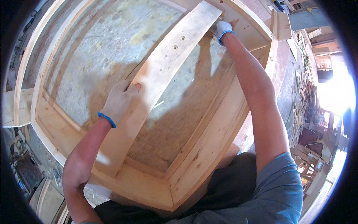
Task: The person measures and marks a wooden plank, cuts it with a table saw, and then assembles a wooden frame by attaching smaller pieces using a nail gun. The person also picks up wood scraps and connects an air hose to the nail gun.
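Observation:
A long pale wooden board [164, 63] lies across a large wooden frame [205, 145], from the near left to the far right. Two round knot-like marks and several smaller dark spots show on its face. My left hand [121, 99], in a white knit glove with a blue cuff, grips the board's left edge with the thumb on top; its other fingers are mostly hidden. Beside the board's far end, within the frame's far right corner, my right hand [224, 31] is curled in a matching glove. Its fingertips, and whatever they hold, are hidden.
Worn, stained concrete floor [149, 18] shows through the frame's openings. Curved wooden rails [56, 48] rise along the left. Wood offcuts [304, 86] are piled at the right, near a bright opening. More wooden pieces [48, 201] lie at lower left.

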`<state>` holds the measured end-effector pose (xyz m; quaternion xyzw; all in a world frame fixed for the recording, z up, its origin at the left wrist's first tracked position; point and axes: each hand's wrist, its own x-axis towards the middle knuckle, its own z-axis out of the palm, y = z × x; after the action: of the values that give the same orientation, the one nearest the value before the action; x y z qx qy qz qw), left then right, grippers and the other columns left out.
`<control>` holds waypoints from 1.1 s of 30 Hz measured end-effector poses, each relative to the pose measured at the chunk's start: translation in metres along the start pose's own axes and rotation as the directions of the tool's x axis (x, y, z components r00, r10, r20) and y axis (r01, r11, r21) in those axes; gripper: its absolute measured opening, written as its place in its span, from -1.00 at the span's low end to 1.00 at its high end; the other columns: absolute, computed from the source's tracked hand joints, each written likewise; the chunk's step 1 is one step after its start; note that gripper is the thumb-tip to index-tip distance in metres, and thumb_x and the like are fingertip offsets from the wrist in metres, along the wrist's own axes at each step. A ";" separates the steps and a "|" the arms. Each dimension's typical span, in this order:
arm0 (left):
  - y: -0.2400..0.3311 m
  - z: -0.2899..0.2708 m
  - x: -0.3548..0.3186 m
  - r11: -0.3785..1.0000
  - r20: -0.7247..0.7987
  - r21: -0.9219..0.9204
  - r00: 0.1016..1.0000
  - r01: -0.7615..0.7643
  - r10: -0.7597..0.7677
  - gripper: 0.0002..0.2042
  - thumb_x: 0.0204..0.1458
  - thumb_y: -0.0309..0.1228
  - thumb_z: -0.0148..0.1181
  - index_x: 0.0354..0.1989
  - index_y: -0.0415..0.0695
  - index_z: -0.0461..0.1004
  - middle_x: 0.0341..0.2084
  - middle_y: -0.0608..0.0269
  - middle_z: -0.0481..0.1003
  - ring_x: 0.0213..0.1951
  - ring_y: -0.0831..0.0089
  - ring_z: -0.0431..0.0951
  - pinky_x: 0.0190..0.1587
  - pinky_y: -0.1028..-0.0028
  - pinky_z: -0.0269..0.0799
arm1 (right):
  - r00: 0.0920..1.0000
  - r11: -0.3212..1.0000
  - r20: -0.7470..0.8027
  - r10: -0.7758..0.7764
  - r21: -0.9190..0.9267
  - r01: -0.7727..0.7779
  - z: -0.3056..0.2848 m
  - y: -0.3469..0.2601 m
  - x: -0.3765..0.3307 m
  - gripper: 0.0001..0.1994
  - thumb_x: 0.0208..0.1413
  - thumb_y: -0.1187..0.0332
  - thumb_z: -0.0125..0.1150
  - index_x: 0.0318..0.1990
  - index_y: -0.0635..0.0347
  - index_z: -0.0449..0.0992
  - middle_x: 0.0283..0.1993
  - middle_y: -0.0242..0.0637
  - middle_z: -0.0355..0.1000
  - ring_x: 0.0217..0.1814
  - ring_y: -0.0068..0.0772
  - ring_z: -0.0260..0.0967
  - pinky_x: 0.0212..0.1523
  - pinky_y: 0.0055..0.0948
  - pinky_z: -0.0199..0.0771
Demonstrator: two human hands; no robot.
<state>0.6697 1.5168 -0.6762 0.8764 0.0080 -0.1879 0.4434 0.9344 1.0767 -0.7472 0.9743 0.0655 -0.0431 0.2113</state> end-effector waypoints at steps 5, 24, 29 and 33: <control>0.008 0.004 0.003 0.997 0.043 -0.075 0.999 0.029 -0.026 -0.54 0.21 -0.07 0.15 -0.28 -0.37 0.49 -0.50 0.00 0.42 -0.38 0.29 0.42 -0.26 0.25 0.31 | 0.994 0.994 -0.105 0.013 0.110 -0.002 0.051 0.029 0.023 -0.72 0.17 0.26 0.25 -0.01 0.08 0.65 -0.02 -0.11 0.62 -0.02 0.03 0.58 -0.02 -0.16 0.60; 0.018 -0.003 -0.001 0.997 0.064 -0.047 0.996 0.057 -0.054 -0.58 0.24 -0.15 0.12 -0.15 -0.38 0.53 -0.36 0.17 0.53 -0.23 0.43 0.45 -0.10 0.32 0.36 | 0.985 0.954 -0.166 -0.037 0.289 0.084 0.075 0.020 0.039 -0.73 0.15 0.31 0.17 -0.08 0.18 0.68 -0.02 0.00 0.60 0.02 0.01 0.59 0.01 -0.12 0.61; 0.017 -0.005 -0.006 0.992 0.054 -0.085 0.994 0.095 -0.091 -0.56 0.25 -0.11 0.11 -0.14 -0.38 0.53 -0.36 0.13 0.54 -0.22 0.43 0.45 -0.11 0.33 0.36 | 0.974 0.966 0.043 0.221 0.125 -0.224 0.002 0.003 0.018 -0.68 0.16 0.16 0.18 -0.08 0.15 0.66 -0.01 -0.05 0.61 0.02 0.04 0.57 0.05 -0.14 0.54; 0.019 -0.007 -0.005 0.992 0.096 -0.064 0.990 0.112 -0.105 -0.51 0.22 -0.08 0.12 0.02 -0.33 0.53 -0.20 -0.08 0.61 -0.10 0.22 0.59 0.00 0.30 0.41 | 0.753 0.603 -0.221 0.620 0.748 -0.277 -0.091 -0.015 -0.025 -0.66 0.11 0.20 0.09 -0.07 0.08 0.69 -0.07 -0.02 0.60 -0.01 0.06 0.57 0.07 -0.08 0.54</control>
<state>0.6708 1.5115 -0.6556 0.8491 0.0417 -0.2516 0.4626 0.9126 1.1260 -0.6681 0.9448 -0.1620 0.2250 -0.1748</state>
